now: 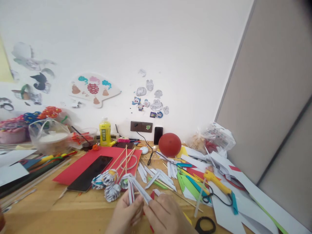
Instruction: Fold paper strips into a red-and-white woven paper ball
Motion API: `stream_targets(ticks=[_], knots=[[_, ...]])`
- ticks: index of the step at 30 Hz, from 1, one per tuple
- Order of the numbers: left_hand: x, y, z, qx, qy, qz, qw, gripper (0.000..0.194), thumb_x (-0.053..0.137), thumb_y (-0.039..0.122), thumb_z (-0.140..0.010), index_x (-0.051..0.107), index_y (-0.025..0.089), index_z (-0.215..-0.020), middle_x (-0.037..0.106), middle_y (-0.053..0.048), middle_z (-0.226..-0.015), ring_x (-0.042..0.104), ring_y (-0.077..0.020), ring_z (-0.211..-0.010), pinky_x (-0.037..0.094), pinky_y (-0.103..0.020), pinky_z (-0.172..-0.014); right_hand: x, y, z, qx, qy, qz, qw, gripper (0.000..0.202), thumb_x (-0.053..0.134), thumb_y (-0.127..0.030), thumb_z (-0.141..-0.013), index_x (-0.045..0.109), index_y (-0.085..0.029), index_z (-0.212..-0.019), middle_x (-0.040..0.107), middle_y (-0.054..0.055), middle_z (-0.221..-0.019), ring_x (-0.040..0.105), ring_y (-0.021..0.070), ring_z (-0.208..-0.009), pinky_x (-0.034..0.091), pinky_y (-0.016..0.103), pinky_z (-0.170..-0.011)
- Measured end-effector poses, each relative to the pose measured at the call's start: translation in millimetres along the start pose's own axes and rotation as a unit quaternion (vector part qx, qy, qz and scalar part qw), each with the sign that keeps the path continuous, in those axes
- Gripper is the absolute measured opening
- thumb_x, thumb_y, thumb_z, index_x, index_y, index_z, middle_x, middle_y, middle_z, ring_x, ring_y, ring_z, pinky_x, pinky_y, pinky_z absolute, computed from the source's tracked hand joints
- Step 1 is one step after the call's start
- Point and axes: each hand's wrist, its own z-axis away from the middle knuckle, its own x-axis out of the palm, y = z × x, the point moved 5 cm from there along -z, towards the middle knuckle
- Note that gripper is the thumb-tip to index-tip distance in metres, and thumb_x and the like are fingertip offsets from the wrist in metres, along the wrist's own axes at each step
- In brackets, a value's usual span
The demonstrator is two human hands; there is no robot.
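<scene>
My left hand point(126, 213) pinches a folded white paper strip point(140, 189) near the table's front edge. On its right, my right hand point(164, 214) grips the strip's other arm, so the paper makes a narrow upside-down V between the hands. Its lower ends are hidden by my fingers. Just behind the fold lie several crumpled-looking paper flowers point(112, 192) on thin wooden sticks point(126, 159). More folded paper strips point(162, 179) are scattered to the right, and a bit of red paper shows under my right hand.
A dark phone point(90, 174) rests on red card point(73, 172) at left. To the right are a yellow glue gun point(218, 182), black scissors handles point(205, 224) and piled paper sheets point(258, 206). A red balloon point(170, 145) and yellow bottle point(105, 132) stand by the wall.
</scene>
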Motion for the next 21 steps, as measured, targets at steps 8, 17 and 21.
stream_targets(ticks=[8, 17, 21], knots=[[1.9, 7, 7, -0.006, 0.024, -0.087, 0.996, 0.046, 0.076, 0.055, -0.05, 0.051, 0.018, -0.061, 0.036, 0.012, -0.037, 0.022, -0.0024, -0.033, 0.018, -0.015, -0.034, 16, 20, 16, 0.303, -0.024, -0.191, 0.933, 0.028, 0.042, -0.039, -0.088, 0.057, -0.017, -0.079, 0.059, 0.003, -0.065, 0.055, 0.0166, -0.06, 0.045, 0.026, -0.054], [10.2, -4, 10, -0.012, -0.055, -0.15, 0.987, 0.038, 0.072, 0.048, -0.063, 0.066, 0.016, -0.082, 0.065, -0.001, -0.07, 0.058, -0.0185, -0.069, 0.047, -0.027, -0.066, 38, 32, 40, 0.516, -0.097, -0.332, 0.784, 0.017, 0.05, -0.022, -0.075, 0.052, -0.017, -0.059, 0.052, -0.001, -0.055, 0.05, 0.0128, -0.053, 0.038, 0.021, -0.051], [-1.2, -5, 17, -0.055, 0.024, -0.089, 0.994, 0.048, 0.069, 0.057, -0.06, 0.067, 0.02, -0.09, 0.07, -0.005, -0.084, 0.061, -0.0254, -0.088, 0.051, -0.031, -0.071, 44, 30, 44, 0.569, -0.113, -0.399, 0.71, 0.018, 0.049, -0.026, -0.072, 0.045, -0.018, -0.056, 0.043, -0.004, -0.05, 0.044, 0.0105, -0.046, 0.034, 0.02, -0.046]])
